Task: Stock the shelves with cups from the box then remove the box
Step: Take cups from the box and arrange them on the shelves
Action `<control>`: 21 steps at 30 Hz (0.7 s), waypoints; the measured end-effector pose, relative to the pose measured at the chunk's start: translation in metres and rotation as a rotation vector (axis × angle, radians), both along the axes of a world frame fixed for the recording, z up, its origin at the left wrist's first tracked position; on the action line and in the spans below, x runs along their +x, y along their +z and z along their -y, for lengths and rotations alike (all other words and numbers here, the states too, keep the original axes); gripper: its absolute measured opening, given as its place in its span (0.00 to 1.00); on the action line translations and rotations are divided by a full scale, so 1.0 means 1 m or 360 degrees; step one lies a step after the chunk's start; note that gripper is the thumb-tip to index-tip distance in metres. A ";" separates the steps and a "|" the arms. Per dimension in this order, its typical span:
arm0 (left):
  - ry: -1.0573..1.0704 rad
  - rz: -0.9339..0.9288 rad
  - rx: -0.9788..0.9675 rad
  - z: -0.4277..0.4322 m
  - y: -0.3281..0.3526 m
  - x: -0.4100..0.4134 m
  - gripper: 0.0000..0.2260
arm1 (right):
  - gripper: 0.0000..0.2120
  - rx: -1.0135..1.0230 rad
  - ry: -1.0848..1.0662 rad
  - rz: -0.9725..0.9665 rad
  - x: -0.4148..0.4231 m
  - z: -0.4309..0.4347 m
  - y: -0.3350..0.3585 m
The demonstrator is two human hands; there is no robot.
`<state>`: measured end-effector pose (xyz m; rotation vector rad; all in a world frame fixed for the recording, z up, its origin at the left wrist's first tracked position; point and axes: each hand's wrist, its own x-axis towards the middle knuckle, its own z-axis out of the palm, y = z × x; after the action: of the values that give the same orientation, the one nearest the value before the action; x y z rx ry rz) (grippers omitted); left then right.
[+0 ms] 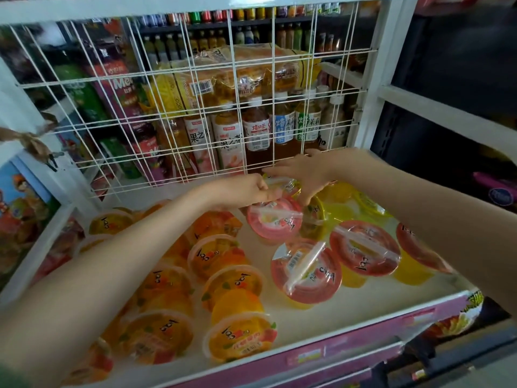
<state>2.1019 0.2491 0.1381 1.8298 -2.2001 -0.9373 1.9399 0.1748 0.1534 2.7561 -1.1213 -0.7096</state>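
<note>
Cup (284,186) at the back of the shelf (293,326), pinched at its rim by the left hand (246,189) and clasped from above by the right hand (302,173), touched a pink-lidded cup (272,219), so a careless release could have tipped both.

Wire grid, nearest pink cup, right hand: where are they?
Wire grid (212,107): head view, middle of mesh.
Nearest pink cup (306,271): head view, lid centre.
Right hand (302,170): head view, back of hand.
</note>
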 end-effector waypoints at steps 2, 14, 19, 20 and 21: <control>0.0009 0.0017 0.0015 0.001 0.003 0.007 0.19 | 0.50 -0.0059 0.0040 -0.0046 0.006 0.004 -0.001; -0.0055 -0.0101 0.0059 -0.005 0.000 0.023 0.08 | 0.35 0.0194 -0.0055 0.0680 0.013 0.025 -0.001; -0.0124 0.0231 -0.0107 -0.009 0.004 0.022 0.11 | 0.35 0.0300 -0.0035 0.0720 0.006 0.020 -0.007; -0.0158 0.0389 -0.0198 -0.010 0.005 0.019 0.12 | 0.35 0.0282 0.0009 0.0678 0.006 0.017 -0.010; -0.0171 0.0527 -0.0297 -0.012 0.005 0.017 0.12 | 0.35 0.0245 0.0060 0.0646 0.006 0.014 -0.012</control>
<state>2.1186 0.2609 0.1433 1.9074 -2.4977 -0.4467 1.9461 0.1607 0.1419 3.1377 -1.1117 -0.2426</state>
